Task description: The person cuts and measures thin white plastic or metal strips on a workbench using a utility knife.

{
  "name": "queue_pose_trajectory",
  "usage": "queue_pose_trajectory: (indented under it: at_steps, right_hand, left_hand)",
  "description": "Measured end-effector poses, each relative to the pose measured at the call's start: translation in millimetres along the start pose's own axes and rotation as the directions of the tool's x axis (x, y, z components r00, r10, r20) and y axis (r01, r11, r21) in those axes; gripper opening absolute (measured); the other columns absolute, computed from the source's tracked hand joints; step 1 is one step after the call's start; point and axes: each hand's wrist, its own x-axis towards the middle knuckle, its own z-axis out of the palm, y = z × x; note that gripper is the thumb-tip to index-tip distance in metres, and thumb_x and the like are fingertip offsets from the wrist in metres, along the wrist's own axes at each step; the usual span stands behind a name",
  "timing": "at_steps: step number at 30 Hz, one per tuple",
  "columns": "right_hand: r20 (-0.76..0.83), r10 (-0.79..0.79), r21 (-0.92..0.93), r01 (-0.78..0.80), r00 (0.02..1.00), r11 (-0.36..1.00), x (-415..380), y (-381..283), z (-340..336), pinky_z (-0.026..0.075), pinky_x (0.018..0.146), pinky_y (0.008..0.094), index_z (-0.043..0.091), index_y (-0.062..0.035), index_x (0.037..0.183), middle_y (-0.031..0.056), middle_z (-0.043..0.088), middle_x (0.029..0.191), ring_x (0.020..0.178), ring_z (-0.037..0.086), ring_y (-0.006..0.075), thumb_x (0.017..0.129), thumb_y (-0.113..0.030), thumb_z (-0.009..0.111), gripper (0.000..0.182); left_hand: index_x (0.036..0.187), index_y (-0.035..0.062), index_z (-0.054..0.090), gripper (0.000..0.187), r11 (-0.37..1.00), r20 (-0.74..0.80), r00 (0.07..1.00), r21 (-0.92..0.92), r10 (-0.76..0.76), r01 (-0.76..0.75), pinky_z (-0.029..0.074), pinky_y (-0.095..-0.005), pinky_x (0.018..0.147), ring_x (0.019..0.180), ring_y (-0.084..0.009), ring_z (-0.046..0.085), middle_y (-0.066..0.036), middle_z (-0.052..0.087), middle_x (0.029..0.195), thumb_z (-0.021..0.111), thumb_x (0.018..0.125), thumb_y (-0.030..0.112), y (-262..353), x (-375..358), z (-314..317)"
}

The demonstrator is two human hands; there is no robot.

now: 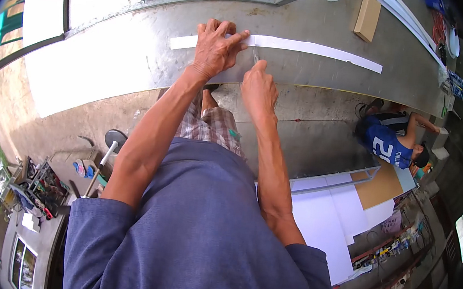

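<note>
Hands at work on a long white strip [287, 46] lying flat along a grey metal sheet [140, 50]. Left hand [217, 47] is spread wide, palm and fingers pressing the strip down near its left end. Just beside it, right hand [259, 85] is closed around a thin blade [255, 60], its tip at the strip's lower edge. By the look of it the work is early: most of the strip runs untouched to the right. Far right, another person [392, 141] crouches on the floor.

White strip [309, 48], grey metal sheet [323, 24]
</note>
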Motion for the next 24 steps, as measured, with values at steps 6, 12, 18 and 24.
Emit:
queue_pose_trajectory:
  at_steps: [6,12,18,24]
  right_hand:
    - [0.024,0.031,0.027,-0.031,0.999,0.999,-13.4,21.2,-2.9,0.055,0.070,0.0590,0.047,0.0017,0.099,0.0320,0.068,0.076,0.080,0.070,0.0516,0.102,-0.018,0.049,0.020]
    - [-0.010,0.000,0.205,0.002,1.000,0.979,19.4,27.9,-20.4,0.051,0.069,0.0614,0.048,-0.0016,0.102,0.0302,0.067,0.077,0.079,0.067,0.0523,0.105,-0.025,0.047,0.024]
    - [-0.013,-0.090,0.184,0.091,0.996,0.979,39.9,27.6,-4.8,0.051,0.069,0.0612,0.049,-0.0011,0.101,0.0298,0.068,0.078,0.079,0.067,0.0520,0.106,-0.026,0.047,0.026]
    - [0.006,-0.092,0.156,0.090,0.996,0.984,40.1,25.3,-6.9,0.051,0.067,0.0609,0.049,-0.0005,0.100,0.0306,0.067,0.077,0.078,0.067,0.0521,0.106,-0.026,0.046,0.026]
  left_hand:
    - [0.111,0.0280,0.077,0.029,1.000,-0.025,0.999,-0.005,-0.020,0.020,0.036,-0.0405,0.081,0.097,-0.0219,0.053,0.002,0.062,0.102,0.079,0.083,0.034,-1.9,6.6,2.3]
    - [0.115,0.0285,0.075,0.034,0.999,0.017,0.999,0.031,-0.035,0.034,0.038,-0.0404,0.082,0.099,-0.0213,0.055,0.002,0.062,0.104,0.079,0.083,0.039,-4.2,8.3,3.4]
    - [0.113,0.0288,0.076,0.032,0.999,0.010,0.999,0.034,-0.043,0.043,0.037,-0.0400,0.081,0.099,-0.0207,0.055,0.003,0.062,0.104,0.079,0.083,0.040,-3.9,7.6,3.0]
    - [0.111,0.0290,0.075,0.029,0.999,-0.011,0.999,0.022,-0.038,0.038,0.036,-0.0398,0.080,0.097,-0.0198,0.055,0.004,0.062,0.102,0.078,0.083,0.037,-3.7,7.8,3.3]
